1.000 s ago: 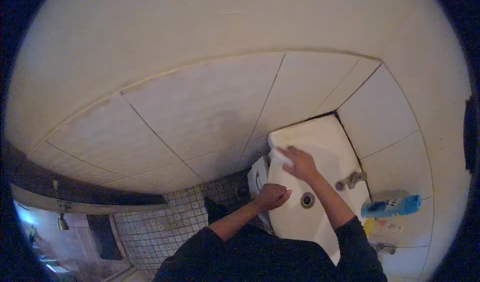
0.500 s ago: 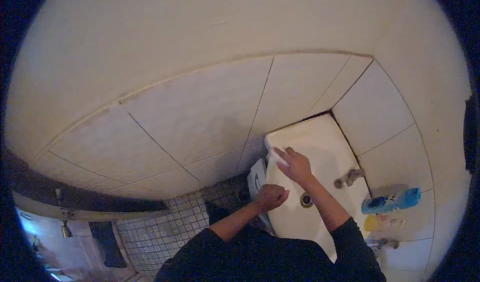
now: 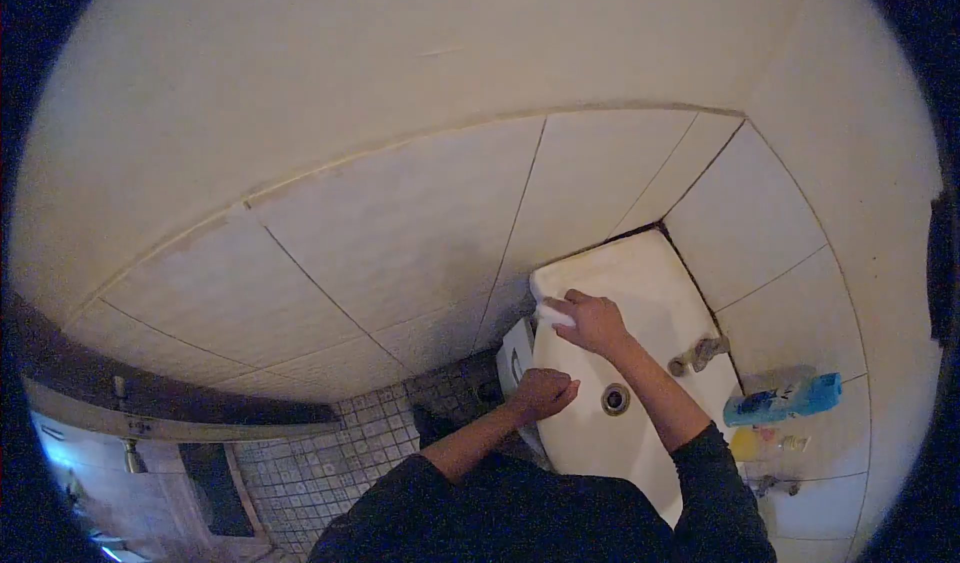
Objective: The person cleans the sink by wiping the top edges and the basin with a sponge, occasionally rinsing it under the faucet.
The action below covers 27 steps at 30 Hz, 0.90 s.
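My right hand [image 3: 594, 324] grips a small white cloth or sponge [image 3: 554, 315] against the left rim of the white sink [image 3: 655, 273]. My left hand [image 3: 545, 393] is closed and rests at the sink's near left edge; what it holds, if anything, is too small to make out. Between my forearms lies the round drain [image 3: 615, 398]. A metal tap [image 3: 705, 353] stands at the sink's right side.
A blue bottle [image 3: 785, 400] and a yellow-and-clear bottle [image 3: 745, 444] are at the sink's right edge, near a second tap [image 3: 775, 486]. Tiled walls [image 3: 780, 218] enclose the corner. Patterned floor tiles [image 3: 310, 473] show at the lower left.
My right hand has shifted very slightly with the white thing, along the sink's left rim. My left hand stays almost where it was.
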### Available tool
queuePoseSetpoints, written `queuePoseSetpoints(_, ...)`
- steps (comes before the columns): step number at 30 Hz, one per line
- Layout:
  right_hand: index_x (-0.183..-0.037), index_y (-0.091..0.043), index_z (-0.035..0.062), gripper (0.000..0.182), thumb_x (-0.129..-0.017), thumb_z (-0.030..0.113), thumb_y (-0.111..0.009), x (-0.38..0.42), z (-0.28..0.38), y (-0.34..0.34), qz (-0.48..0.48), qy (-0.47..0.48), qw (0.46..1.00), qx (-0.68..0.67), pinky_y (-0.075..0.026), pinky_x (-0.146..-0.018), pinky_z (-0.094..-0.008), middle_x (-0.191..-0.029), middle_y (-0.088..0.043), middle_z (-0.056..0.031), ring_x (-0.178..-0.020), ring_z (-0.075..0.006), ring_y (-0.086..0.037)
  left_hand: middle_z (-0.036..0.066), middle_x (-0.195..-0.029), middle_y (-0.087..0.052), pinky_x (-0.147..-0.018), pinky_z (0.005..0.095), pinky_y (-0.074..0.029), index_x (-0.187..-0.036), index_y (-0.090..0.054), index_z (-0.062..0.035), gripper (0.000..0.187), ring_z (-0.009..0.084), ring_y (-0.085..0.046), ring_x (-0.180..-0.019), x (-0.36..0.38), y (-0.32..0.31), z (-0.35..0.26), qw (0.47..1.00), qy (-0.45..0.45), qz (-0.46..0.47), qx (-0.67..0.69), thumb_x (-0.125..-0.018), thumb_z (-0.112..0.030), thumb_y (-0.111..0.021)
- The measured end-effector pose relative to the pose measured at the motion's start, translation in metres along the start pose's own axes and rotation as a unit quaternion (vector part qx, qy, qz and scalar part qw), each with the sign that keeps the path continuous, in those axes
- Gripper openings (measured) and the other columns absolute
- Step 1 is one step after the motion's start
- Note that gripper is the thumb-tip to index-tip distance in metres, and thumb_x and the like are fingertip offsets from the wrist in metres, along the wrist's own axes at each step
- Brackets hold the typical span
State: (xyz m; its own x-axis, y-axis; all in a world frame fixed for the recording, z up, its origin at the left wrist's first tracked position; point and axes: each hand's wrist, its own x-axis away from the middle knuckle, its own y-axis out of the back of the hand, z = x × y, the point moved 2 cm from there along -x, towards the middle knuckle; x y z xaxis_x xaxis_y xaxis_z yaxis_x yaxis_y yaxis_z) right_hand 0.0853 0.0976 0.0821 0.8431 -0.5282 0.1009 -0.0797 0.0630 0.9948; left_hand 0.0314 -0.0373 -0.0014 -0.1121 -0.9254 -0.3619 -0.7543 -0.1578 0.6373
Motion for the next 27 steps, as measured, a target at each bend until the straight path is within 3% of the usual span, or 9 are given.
queuePoseSetpoints(3, -0.117, -0.047, 0.0244, 0.048, -0.072, 0.034, -0.057, -0.005, -0.028, -0.002, -0.051, -0.129, 0.989, -0.055, -0.047, -0.070, -0.0410, -0.102, -0.054, -0.0123, -0.083, -0.0294, -0.058, 0.013, -0.052, -0.050, -0.048, 0.0425, -0.041, -0.056, -0.047, -0.0056, 0.033, 0.0313, -0.051, -0.049, 0.002, -0.003, 0.000, 0.999, -0.017, -0.048, 0.009, -0.081, -0.026, -0.049)
queuePoseSetpoints(6, -0.117, -0.048, 0.0238, 0.048, -0.071, 0.034, -0.058, -0.010, -0.025, 0.000, -0.016, -0.154, 0.988, -0.012, -0.047, -0.069, -0.0408, -0.100, -0.055, -0.0121, -0.082, -0.0286, -0.058, 0.012, -0.050, -0.049, -0.046, 0.0415, -0.041, -0.055, -0.046, -0.0056, 0.033, 0.0306, -0.051, -0.048, 0.002, -0.006, 0.004, 0.999, -0.009, -0.048, -0.010, -0.081, -0.025, -0.050)
queuePoseSetpoints(10, -0.116, -0.049, 0.0233, 0.049, -0.069, 0.033, -0.059, -0.010, -0.021, 0.009, -0.018, -0.068, 0.997, -0.012, -0.047, -0.071, -0.0409, -0.096, -0.055, -0.0114, -0.082, -0.0281, -0.058, 0.012, -0.050, -0.048, -0.046, 0.0416, -0.040, -0.054, -0.045, -0.0057, 0.033, 0.0307, -0.051, -0.048, 0.003, -0.005, 0.002, 0.997, -0.041, -0.063, 0.015, -0.081, -0.025, -0.049)
queuePoseSetpoints(12, -0.115, -0.050, 0.0228, 0.048, -0.069, 0.033, -0.059, -0.017, -0.026, 0.009, 0.007, -0.133, 0.991, -0.007, -0.047, -0.071, -0.0413, -0.095, -0.054, -0.0111, -0.083, -0.0279, -0.057, 0.015, -0.057, -0.052, -0.052, 0.0453, -0.042, -0.058, -0.049, -0.0058, 0.034, 0.0351, -0.052, -0.054, 0.003, -0.003, 0.003, 0.999, 0.003, -0.014, 0.032, -0.082, -0.029, -0.046)
queuePoseSetpoints(15, -0.113, -0.051, 0.0224, 0.046, -0.068, 0.033, -0.059, -0.012, -0.005, 0.001, -0.045, -0.016, 0.999, 0.003, -0.048, -0.066, -0.0414, -0.093, -0.055, -0.0104, -0.080, -0.0276, -0.058, 0.015, -0.057, -0.053, -0.052, 0.0453, -0.042, -0.058, -0.049, -0.0060, 0.034, 0.0347, -0.053, -0.054, 0.002, -0.003, 0.003, 1.000, 0.006, -0.007, 0.002, -0.082, -0.029, -0.045)
queuePoseSetpoints(19, -0.114, -0.050, 0.0233, 0.047, -0.069, 0.033, -0.059, -0.022, -0.035, 0.009, -0.007, -0.160, 0.987, 0.010, -0.048, -0.066, -0.0412, -0.097, -0.055, -0.0108, -0.081, -0.0276, -0.058, 0.015, -0.057, -0.053, -0.053, 0.0453, -0.042, -0.058, -0.050, -0.0054, 0.034, 0.0348, -0.053, -0.055, 0.002, -0.004, 0.003, 1.000, 0.002, 0.001, 0.023, -0.082, -0.029, -0.045)
queuePoseSetpoints(22, -0.113, -0.052, 0.0239, 0.048, -0.068, 0.034, -0.061, -0.025, -0.017, 0.004, -0.058, -0.072, 0.994, 0.055, -0.048, -0.064, -0.0397, -0.088, -0.056, -0.0090, -0.077, -0.0261, -0.059, 0.015, -0.057, -0.053, -0.053, 0.0454, -0.042, -0.057, -0.050, -0.0052, 0.034, 0.0350, -0.053, -0.054, 0.001, -0.001, 0.000, 1.000, 0.009, -0.003, 0.012, -0.082, -0.028, -0.044)
queuePoseSetpoints(24, -0.114, -0.050, 0.0219, 0.047, -0.069, 0.033, -0.059, -0.019, -0.008, 0.005, -0.003, -0.052, 0.998, 0.033, -0.048, -0.066, -0.0411, -0.094, -0.056, -0.0112, -0.081, -0.0275, -0.058, 0.015, -0.056, -0.053, -0.052, 0.0456, -0.042, -0.058, -0.049, -0.0051, 0.034, 0.0347, -0.053, -0.054, 0.001, -0.002, 0.001, 1.000, 0.005, -0.003, 0.007, -0.082, -0.029, -0.044)
queuePoseSetpoints(27, -0.116, -0.050, 0.0218, 0.049, -0.069, 0.033, -0.060, -0.027, -0.036, 0.011, 0.007, -0.173, 0.985, -0.002, -0.048, -0.067, -0.0415, -0.100, -0.054, -0.0113, -0.081, -0.0287, -0.058, 0.014, -0.053, -0.049, -0.049, 0.0427, -0.040, -0.057, -0.047, -0.0046, 0.035, 0.0317, -0.051, -0.050, 0.003, -0.002, 0.001, 0.998, -0.016, -0.049, 0.028, -0.083, -0.027, -0.046)
